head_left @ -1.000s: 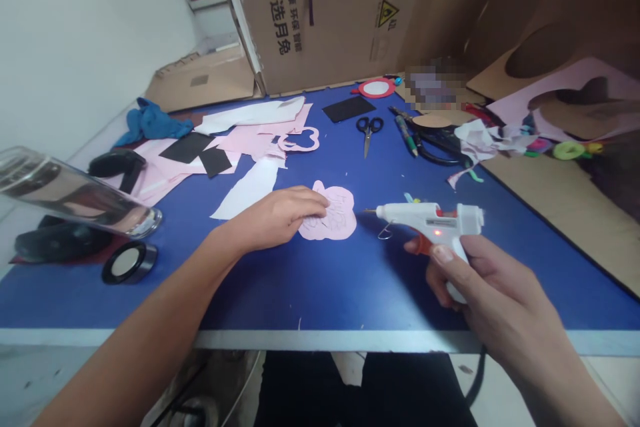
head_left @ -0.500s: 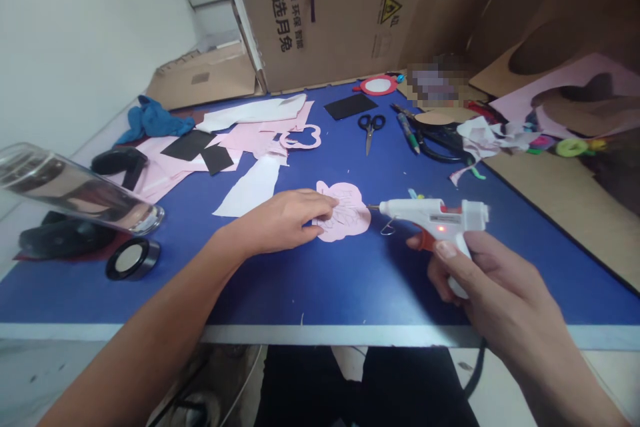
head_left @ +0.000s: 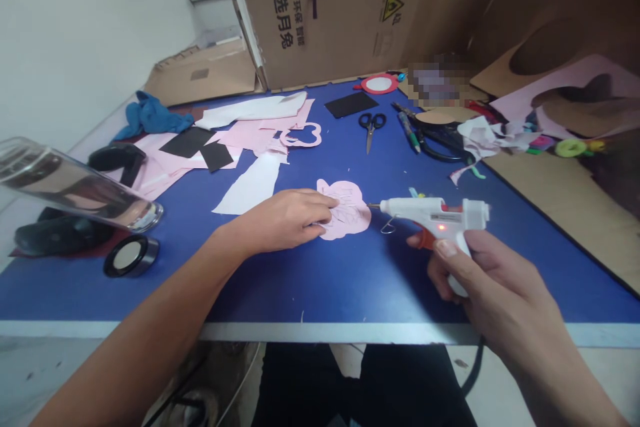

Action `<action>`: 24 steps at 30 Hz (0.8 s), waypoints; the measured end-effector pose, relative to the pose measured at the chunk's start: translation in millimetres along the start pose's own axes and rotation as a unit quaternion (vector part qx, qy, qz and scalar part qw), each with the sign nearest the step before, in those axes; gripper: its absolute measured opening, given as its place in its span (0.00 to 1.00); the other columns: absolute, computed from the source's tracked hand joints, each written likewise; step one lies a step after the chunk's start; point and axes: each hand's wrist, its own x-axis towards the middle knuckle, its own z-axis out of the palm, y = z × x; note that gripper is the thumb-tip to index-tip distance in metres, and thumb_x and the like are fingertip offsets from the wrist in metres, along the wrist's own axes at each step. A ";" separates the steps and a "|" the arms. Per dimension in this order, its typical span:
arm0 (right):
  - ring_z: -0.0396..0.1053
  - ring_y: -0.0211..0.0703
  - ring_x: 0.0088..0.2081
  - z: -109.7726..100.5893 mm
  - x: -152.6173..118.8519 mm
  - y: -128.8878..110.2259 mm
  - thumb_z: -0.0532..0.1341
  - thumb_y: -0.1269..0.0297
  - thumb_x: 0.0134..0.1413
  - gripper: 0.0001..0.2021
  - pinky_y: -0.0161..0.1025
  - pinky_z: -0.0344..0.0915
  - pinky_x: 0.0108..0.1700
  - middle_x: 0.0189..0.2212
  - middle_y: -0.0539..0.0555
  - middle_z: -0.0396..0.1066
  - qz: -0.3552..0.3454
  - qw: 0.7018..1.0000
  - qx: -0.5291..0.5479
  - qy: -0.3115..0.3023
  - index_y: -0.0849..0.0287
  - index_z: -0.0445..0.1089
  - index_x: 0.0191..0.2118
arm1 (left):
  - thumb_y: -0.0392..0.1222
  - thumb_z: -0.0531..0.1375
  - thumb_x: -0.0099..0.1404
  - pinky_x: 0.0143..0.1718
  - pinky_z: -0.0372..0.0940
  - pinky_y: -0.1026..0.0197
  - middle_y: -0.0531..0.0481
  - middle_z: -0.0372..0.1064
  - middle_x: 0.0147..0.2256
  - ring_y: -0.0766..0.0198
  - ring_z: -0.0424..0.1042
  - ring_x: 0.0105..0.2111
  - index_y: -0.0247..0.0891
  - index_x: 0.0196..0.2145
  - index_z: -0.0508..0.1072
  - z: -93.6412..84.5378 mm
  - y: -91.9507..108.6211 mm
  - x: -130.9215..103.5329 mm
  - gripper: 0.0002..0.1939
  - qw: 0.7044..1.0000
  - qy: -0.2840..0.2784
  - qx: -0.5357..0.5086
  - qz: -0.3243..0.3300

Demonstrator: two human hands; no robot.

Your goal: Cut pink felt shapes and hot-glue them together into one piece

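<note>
A pink scalloped cutout with pen lines on its face lies flat on the blue tabletop. My left hand holds it down at its left side, fingertips on top and thumb by the lower left edge. My right hand is wrapped round the handle of a white glue gun, with a finger at the orange trigger. Its small red light glows, and the metal nozzle is at the cutout's right edge. Whether glue is coming out is too small to tell.
Scissors and a black card lie behind the cutout. Pink and white scraps spread to the left. A clear bottle and a round black lid sit at the left. Pens and crumpled paper lie at the right.
The view has shifted very slightly. Both hands, the cutout and the glue gun keep nearly the same places, with the nozzle still at the cutout's right edge.
</note>
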 end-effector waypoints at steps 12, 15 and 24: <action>0.64 0.43 0.25 -7.5 7.0 11.4 0.66 0.40 0.68 0.19 0.40 0.61 0.27 0.24 0.50 0.72 -0.016 1.000 -0.006 -0.020 0.51 0.77 0.41 | 0.30 0.60 0.73 0.61 0.76 0.50 0.44 0.81 0.58 0.53 0.81 0.58 0.38 0.41 0.83 1.2 1.3 1.0 0.11 0.999 0.013 0.024 0.025; 0.65 0.44 0.25 -6.6 7.3 11.5 0.66 0.40 0.67 0.19 0.40 0.61 0.26 0.21 0.49 0.70 -0.022 0.999 -0.005 -0.023 0.51 0.78 0.43 | 0.31 0.60 0.74 0.62 0.76 0.50 0.44 0.82 0.58 0.53 0.81 0.59 0.38 0.41 0.83 2.6 1.5 0.8 0.11 0.999 0.015 0.034 0.023; 0.65 0.44 0.24 -6.7 7.2 13.3 0.66 0.40 0.68 0.19 0.41 0.62 0.25 0.21 0.50 0.69 -0.029 0.999 -0.005 -0.021 0.51 0.79 0.43 | 0.32 0.57 0.76 0.64 0.74 0.51 0.44 0.81 0.59 0.55 0.80 0.60 0.39 0.39 0.82 6.9 1.9 0.2 0.13 0.998 0.013 0.057 0.011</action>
